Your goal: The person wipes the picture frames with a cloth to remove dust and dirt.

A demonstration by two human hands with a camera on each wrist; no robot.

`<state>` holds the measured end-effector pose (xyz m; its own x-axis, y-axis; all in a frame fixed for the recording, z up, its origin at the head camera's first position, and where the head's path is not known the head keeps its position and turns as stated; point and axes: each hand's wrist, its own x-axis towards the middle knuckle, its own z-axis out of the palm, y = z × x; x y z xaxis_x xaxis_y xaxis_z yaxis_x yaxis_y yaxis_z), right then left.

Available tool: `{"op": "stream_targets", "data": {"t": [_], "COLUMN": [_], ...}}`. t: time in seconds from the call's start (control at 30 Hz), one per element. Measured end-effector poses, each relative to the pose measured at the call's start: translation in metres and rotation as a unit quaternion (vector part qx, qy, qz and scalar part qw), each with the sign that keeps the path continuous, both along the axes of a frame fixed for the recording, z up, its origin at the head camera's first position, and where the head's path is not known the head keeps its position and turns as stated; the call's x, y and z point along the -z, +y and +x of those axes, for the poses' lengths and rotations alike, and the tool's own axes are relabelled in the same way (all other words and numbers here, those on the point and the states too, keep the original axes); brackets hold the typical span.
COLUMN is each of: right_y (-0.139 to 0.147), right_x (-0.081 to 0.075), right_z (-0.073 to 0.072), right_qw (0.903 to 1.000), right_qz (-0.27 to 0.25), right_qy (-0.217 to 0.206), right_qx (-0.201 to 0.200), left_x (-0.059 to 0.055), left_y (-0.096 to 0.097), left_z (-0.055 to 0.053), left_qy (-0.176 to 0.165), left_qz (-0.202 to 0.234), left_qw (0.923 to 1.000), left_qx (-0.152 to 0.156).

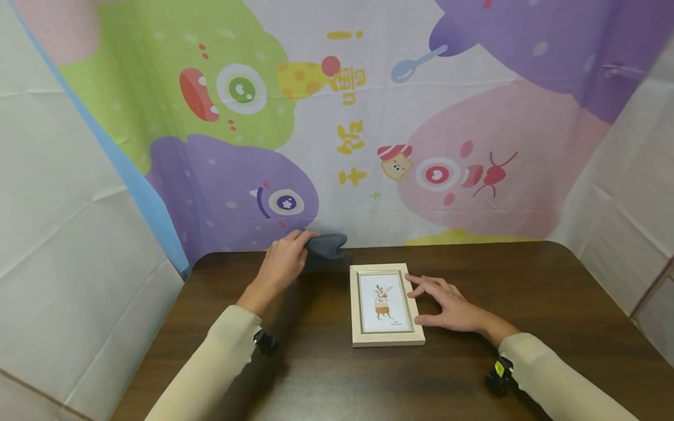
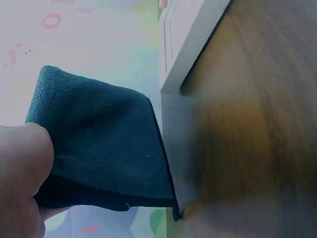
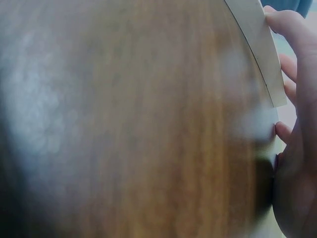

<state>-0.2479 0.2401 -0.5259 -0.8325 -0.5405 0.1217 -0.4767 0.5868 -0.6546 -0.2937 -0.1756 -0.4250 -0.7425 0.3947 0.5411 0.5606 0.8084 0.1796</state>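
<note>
A folded dark blue-grey cloth (image 1: 327, 245) is pinched between the thumb and fingers of my left hand (image 1: 282, 260), near the table's far edge. In the left wrist view the cloth (image 2: 104, 139) has a soft, fuzzy surface and a thin dark border; its lower corner comes right at the tabletop. A pale wooden picture frame (image 1: 387, 339) lies face up on the table, showing a drawing of a potted plant inside a gold inner border. My right hand (image 1: 447, 307) touches the frame's right side with fairly straight, spread fingers, the thumb nearer to me.
The dark brown wooden table (image 1: 326, 386) has rounded far corners. Behind it hangs a curtain (image 1: 358, 204) printed with cartoon monsters, and pale panels (image 1: 79, 251) stand at both sides. A small black camera (image 1: 265, 343) is strapped to each wrist.
</note>
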Motion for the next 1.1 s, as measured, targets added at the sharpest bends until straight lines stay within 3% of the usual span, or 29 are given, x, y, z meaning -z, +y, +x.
{"op": "stream_targets", "data": {"t": [0.17, 0.37, 0.9, 1.0, 1.1], "right_y": [0.001, -0.001, 0.000, -0.001, -0.001], "right_x": [0.001, 0.000, -0.002, -0.002, -0.002], "right_z": [0.000, 0.001, 0.001, 0.001, 0.002], "right_qw": [1.0000, 1.0000, 0.9999, 0.9999, 0.9999], "right_qz": [0.003, 0.005, 0.011, 0.009, 0.009], "right_qy": [0.000, 0.006, 0.005, 0.003, 0.002], "right_qx": [0.000, -0.004, -0.003, -0.004, -0.006], "left_x": [-0.001, 0.003, 0.026, 0.039, 0.076], "left_y": [0.011, 0.025, 0.057, 0.058, 0.054], "left_z": [-0.004, -0.007, -0.006, -0.010, -0.032], "left_qy": [0.015, 0.004, -0.084, -0.094, -0.106], "left_qz": [0.001, -0.011, -0.071, -0.069, -0.067], "left_qw": [0.9999, 0.9999, 0.9938, 0.9928, 0.9913], "left_qx": [0.002, 0.002, 0.016, 0.027, 0.041]}}
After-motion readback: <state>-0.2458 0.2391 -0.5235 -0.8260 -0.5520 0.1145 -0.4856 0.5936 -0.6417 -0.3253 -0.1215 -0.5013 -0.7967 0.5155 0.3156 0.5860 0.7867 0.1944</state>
